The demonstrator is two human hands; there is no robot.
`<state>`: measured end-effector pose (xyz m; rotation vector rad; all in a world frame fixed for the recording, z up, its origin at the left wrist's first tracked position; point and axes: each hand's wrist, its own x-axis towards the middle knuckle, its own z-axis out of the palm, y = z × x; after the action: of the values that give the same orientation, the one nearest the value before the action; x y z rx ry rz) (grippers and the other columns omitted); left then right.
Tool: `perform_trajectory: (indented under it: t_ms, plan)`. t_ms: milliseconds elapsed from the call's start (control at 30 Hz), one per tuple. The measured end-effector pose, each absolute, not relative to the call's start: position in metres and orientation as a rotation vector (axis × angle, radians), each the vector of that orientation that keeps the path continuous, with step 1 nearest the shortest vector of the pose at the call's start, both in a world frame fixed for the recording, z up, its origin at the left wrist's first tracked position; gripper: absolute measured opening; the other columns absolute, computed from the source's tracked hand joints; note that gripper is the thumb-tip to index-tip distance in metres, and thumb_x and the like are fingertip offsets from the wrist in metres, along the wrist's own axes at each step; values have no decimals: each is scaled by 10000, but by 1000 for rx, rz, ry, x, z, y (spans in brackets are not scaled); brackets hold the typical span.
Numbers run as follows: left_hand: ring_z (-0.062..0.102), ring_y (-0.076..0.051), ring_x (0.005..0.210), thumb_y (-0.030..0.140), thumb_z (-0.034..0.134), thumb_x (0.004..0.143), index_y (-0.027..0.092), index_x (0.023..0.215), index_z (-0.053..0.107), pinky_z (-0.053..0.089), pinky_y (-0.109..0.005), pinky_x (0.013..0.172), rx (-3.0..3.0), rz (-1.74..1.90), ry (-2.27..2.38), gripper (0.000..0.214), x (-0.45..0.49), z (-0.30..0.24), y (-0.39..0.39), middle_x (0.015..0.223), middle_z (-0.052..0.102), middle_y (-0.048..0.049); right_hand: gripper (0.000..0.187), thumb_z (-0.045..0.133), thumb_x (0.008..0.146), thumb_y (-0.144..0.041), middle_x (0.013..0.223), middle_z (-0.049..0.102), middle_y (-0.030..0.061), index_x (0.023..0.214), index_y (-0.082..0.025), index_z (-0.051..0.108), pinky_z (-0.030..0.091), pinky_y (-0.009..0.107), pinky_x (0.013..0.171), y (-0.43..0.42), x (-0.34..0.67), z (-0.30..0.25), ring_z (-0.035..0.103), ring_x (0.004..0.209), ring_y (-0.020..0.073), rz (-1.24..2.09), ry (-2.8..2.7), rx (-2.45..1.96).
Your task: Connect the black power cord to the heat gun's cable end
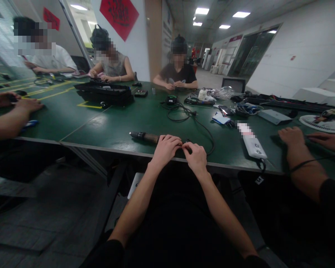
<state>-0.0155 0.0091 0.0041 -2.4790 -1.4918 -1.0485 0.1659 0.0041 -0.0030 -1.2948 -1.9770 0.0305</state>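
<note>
The office room extends beyond the far side, bounded at the right by a white wall (304, 52). A person in a dark shirt (180, 76) sits opposite. The work surface is a green-topped table (100, 130); I am positioned at its near edge. A white power strip (255, 147) lies well to the right of my hands. A black cable (195, 114) curves across the surface toward my right side.

A dark cylindrical tool (149, 137) lies immediately left of my grip, its long axis roughly parallel to the near edge, ringed end pointing left. My left hand (166, 149) is nearer and covers its inboard end; I cannot tell whether it clamps the tool. My right hand (195, 157) pinches a small dark part (183, 145), unidentifiable at this size, just beside the left fingertips.
</note>
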Motion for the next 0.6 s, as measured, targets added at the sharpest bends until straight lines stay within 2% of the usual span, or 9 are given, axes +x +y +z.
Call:
perform_trajectory:
  t_ms: [167,467,600]
  plan:
    - [609,-224,1188,281,637,1002,314,1042,732,363,-463,1089,-2419,-1058,-1580,108,-24,6,9,1240,750,18,191,535,995,-257,1036,779,44,1036,-271,721,518,374,902,3,172,2,702,978,243,124,-1947,-1225]
    - [612,-233,1200,286,654,971,335,980,748,355,-445,1117,-2200,-1002,-1892,106,-96,11,21,1231,752,24,223,492,997,-260,1034,774,70,1036,-233,709,567,387,908,10,193,7,728,955,239,204,-1868,-1191]
    - [552,-251,1295,312,621,984,334,977,754,275,-492,1199,-1961,-997,-2062,135,-123,9,21,1307,705,7,214,499,993,-255,1019,776,55,1031,-238,709,564,370,891,12,195,4,730,935,225,197,-1870,-1209]
